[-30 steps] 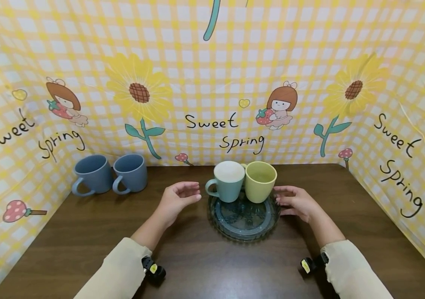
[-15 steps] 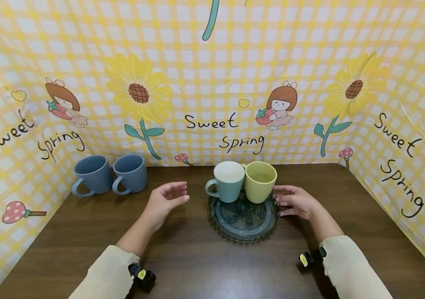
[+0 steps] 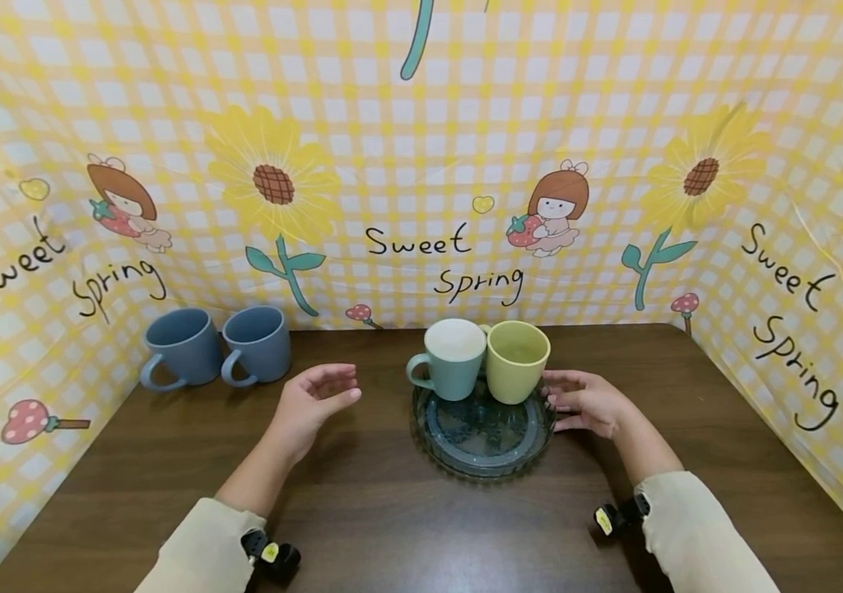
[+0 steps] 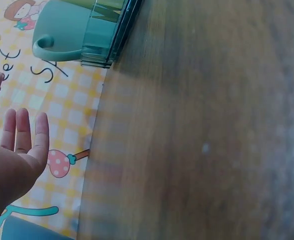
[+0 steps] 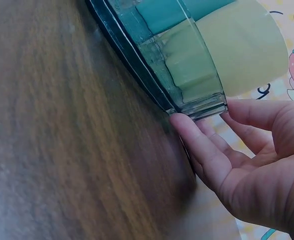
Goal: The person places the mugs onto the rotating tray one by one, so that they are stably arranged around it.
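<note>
Far left: two blue mugs, a left blue mug [image 3: 184, 350] and a right blue mug [image 3: 258, 344], upright on the table [image 3: 392, 519], close together near the cloth backdrop [image 3: 384, 177], handles turned left and toward the person. Next, the left hand [image 3: 310, 408]: loosely spread, fingers relaxed, holds nothing, sits between the blue mugs and the tray (nearer the right blue mug, I'd say).

Right of it, well apart: the glass tray [image 3: 482, 432], on the table. Round, so no long axis to note. Teal mug [image 3: 454, 368] and yellow mug [image 3: 518, 368] stand upright at its far side, teal left, yellow right; teal's handle points left, toward the left hand. Whether the two mugs touch: can't tell.

Far right, the right hand [image 3: 588, 402]: fingertips touch the tray's right side, fingers fairly straight, not wrapped round it. Key relation: tray lies between the hands, right hand at its wall, left hand off it.
</note>
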{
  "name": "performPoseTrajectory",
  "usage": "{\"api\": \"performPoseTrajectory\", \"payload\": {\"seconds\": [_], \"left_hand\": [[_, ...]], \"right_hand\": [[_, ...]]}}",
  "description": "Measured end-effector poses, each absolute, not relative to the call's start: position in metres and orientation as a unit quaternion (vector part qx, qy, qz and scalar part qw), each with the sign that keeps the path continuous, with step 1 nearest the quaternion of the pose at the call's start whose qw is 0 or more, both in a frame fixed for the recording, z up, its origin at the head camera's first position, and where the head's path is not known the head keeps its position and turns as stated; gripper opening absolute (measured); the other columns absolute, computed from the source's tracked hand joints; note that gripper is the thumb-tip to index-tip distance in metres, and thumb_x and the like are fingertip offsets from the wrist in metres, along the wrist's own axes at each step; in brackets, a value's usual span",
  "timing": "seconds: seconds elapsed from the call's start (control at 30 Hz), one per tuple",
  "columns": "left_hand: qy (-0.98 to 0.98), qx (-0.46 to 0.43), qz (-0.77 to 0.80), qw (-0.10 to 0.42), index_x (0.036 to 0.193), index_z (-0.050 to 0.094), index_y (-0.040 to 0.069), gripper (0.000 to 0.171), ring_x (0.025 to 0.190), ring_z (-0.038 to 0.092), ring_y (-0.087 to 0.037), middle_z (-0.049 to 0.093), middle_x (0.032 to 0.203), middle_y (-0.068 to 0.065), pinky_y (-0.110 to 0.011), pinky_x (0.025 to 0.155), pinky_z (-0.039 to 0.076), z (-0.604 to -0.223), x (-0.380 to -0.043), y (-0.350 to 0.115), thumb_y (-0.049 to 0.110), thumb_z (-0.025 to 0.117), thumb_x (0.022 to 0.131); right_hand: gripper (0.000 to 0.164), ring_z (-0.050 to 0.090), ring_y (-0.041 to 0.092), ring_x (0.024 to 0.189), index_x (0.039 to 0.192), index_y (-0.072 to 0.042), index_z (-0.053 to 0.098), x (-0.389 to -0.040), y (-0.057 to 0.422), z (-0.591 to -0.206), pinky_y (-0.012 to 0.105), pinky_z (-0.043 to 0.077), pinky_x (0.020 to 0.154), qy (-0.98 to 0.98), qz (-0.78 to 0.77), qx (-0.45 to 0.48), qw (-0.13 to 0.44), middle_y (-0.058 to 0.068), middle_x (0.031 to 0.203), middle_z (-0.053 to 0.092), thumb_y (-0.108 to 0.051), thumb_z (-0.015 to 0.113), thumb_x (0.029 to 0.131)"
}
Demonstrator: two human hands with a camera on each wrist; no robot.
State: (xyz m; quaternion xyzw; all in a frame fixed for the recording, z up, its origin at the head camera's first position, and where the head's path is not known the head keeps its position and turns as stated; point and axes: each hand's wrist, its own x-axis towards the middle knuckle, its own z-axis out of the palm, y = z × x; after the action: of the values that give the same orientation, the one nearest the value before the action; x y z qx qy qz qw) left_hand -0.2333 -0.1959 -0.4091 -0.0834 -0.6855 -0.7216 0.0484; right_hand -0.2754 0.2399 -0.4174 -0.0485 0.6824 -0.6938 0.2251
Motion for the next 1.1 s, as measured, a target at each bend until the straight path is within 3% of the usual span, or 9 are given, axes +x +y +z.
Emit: {"api": "performPoseTrajectory", "payload": {"seconds": [0.37, 0.77, 0.93, 1.1], "left_hand": [[-0.683, -0.072, -0.724, 0.064, 0.123, 0.057, -0.012, 0.045, 0.098, 0.064, -0.014, 0.069, 0.104, 0.004, -0.024, 0.084, 0.056, -0.408, -0.226, -0.208, -0.003, 0.075, 0.083], [-0.663, -0.069, -0.74, 0.091, 0.117, 0.065, -0.003, 0.034, 0.096, 0.065, -0.013, 0.069, 0.103, 0.004, -0.023, 0.084, 0.056, -0.406, -0.217, -0.22, -0.006, 0.073, 0.084], [-0.66, -0.061, -0.742, 0.1, 0.121, 0.058, -0.013, 0.041, 0.094, 0.065, -0.012, 0.069, 0.101, 0.004, -0.022, 0.083, 0.056, -0.406, -0.214, -0.223, -0.007, 0.073, 0.083], [-0.657, -0.05, -0.744, 0.114, 0.121, 0.057, -0.014, 0.042, 0.095, 0.064, -0.012, 0.069, 0.101, 0.004, -0.021, 0.082, 0.056, -0.405, -0.211, -0.226, -0.007, 0.073, 0.083]], "right_hand": [[0.057, 0.059, 0.018, 0.094, 0.146, 0.008, 0.031, -0.267, 0.238, -0.419, 0.043, 0.06, 0.076, 0.675, -0.705, -0.046, 0.213, 0.029, 0.133, 0.042, 0.006, 0.054, 0.094], [0.059, 0.059, 0.019, 0.096, 0.147, 0.01, 0.026, -0.259, 0.236, -0.422, 0.043, 0.06, 0.076, 0.675, -0.71, -0.04, 0.196, 0.032, 0.137, 0.036, 0.007, 0.052, 0.094], [0.06, 0.058, 0.02, 0.099, 0.147, 0.01, 0.025, -0.255, 0.234, -0.421, 0.044, 0.06, 0.077, 0.674, -0.713, -0.043, 0.19, 0.034, 0.141, 0.031, 0.007, 0.052, 0.094], [0.06, 0.054, 0.021, 0.101, 0.148, 0.009, 0.025, -0.252, 0.233, -0.42, 0.044, 0.06, 0.077, 0.677, -0.712, -0.039, 0.184, 0.035, 0.144, 0.025, 0.005, 0.053, 0.095]]}}
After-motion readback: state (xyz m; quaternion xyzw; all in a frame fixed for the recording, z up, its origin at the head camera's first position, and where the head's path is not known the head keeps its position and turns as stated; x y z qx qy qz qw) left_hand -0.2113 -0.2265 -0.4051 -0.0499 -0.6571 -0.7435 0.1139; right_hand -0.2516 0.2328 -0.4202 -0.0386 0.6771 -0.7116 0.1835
